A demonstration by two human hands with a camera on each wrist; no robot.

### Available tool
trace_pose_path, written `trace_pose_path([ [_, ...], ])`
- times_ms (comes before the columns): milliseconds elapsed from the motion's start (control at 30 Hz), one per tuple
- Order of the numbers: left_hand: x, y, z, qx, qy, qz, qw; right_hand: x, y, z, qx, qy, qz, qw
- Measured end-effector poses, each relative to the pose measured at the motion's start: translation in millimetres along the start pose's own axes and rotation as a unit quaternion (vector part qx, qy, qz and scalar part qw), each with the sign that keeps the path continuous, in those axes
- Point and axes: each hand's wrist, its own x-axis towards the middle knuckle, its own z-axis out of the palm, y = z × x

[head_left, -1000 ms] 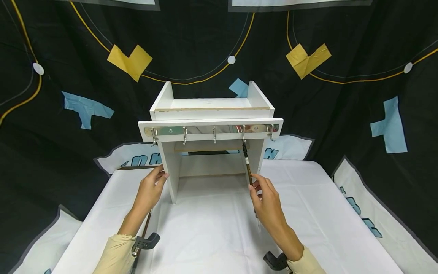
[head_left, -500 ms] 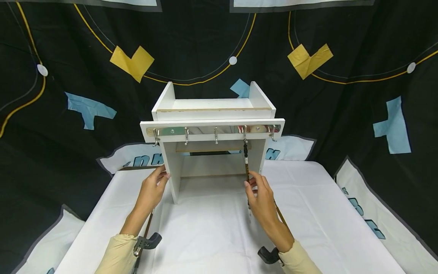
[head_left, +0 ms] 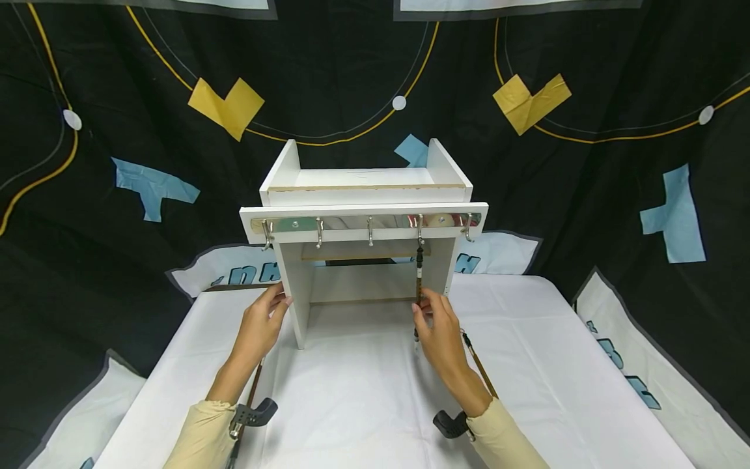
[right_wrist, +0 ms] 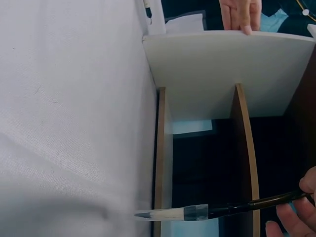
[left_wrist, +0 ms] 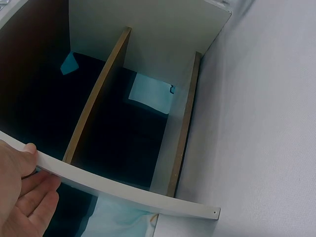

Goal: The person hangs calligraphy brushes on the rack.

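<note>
"So, where to look first?"

"At the right hand [head_left: 439,332]: curled in a pinch, thumb against fingers, on the handle of a brush [right_wrist: 227,211]."

"And held how, exactly?"

"Nearly upright, just in front of the white rack [head_left: 363,195], top end right up at the fourth hook [head_left: 420,228] from the left. Tip downward, inside a clear sleeve [right_wrist: 196,213]."

"Hooked on already?"

"Cannot tell; too small to make out up there."

"Why gripped partway down the handle?"

"Probably to leave the top end free for the hook and to steer the lower end at the same time. Pointed downward, presumably, to suit hanging from above."

"And on the other side?"

"Well apart from the right: a grip with the left hand [head_left: 263,326] on the front edge of the side panel [left_wrist: 123,192], thumb over the edge, fingers along the outer face. Nothing else in that grip."

"Why there?"

"Likely to brace the rack against any push or tug at the hook."

"Anything else on the table [head_left: 351,404]?"

"Yes: a second brush [head_left: 480,368] just beside the right forearm, and a third brush [head_left: 250,397], partly hidden, by the left forearm. Perhaps placed at either side for easy reach."
</note>
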Motion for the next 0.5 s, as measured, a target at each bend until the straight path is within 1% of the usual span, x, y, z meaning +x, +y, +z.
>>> trace_pose_path([
  [233, 0.1, 0.4, 0.4, -0.003, 0.002, -0.002, 1.0, 4.0, 3.6, 7.1, -0.001, 0.002, 0.001, 1.0],
  [500, -0.4, 0.9, 0.1, -0.001, 0.003, -0.004, 1.0, 3.9, 6.5, 11.9, -0.001, 0.003, 0.002, 1.0],
])
